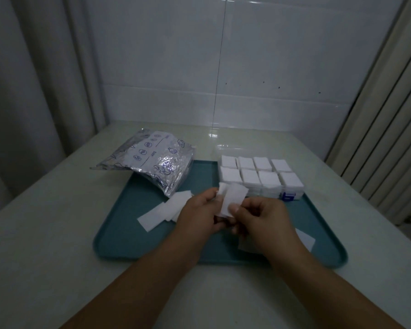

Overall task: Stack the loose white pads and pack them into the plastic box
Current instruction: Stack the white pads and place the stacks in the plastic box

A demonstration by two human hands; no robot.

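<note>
Pale and glossy, the countertop point(45, 245) carries a teal tray point(133, 241) whose near rim lies closest to the person. Above the tray's middle, both hands meet around a small bunch of white pads point(233, 198): the left hand point(199, 214) has its fingers curled round the bunch from the left, and the right hand point(266, 219) pinches it from the right, thumb on the front pad. Partly hidden under the right hand, a loose pad point(305, 238) lies flat on the tray near its right side. Left of the hands, more loose pads point(161, 213) lie overlapping in a strip on the tray. Farther back on the left, a crinkled silver foil bag point(152, 160) with blue printing rests half on the tray and half on the counter. At the tray's far right stands the clear plastic box point(292, 194), filled with two rows of four pad stacks point(249, 178). Behind everything rises a white tiled wall point(271, 67).
</note>
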